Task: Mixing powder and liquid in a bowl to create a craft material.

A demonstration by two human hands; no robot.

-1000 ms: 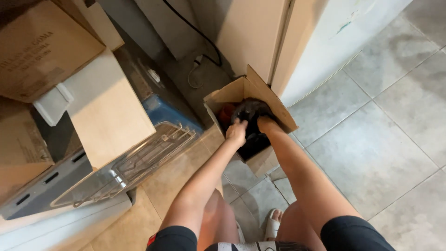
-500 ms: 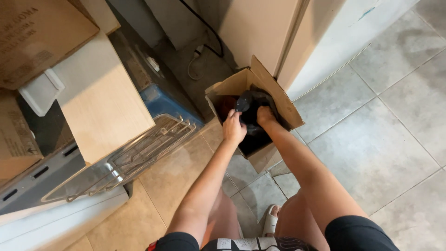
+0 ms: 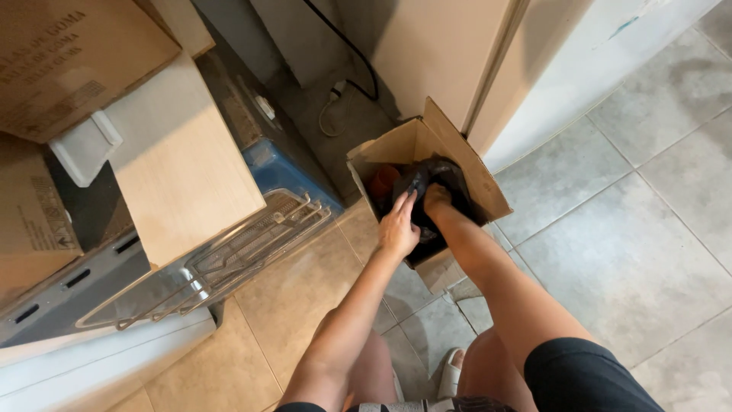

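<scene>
Step in hand: pressing black plastic bag (image 3: pixel 438 179) into open cardboard box (image 3: pixel 427 145), frame centre. Left hand (image 3: pixel 399 226) fingers extended together on bag; right hand (image 3: pixel 437 197) buried, fingers hidden. Next: firmer downward seating, likely.

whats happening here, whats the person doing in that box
A person is bent over an open cardboard box on the tiled floor, both hands inside it. The left hand presses on a black plastic bag in the box, and the right hand grips the same bag. Something orange-brown sits in the box beside the bag. A metal wire rack leans to the left.
</scene>
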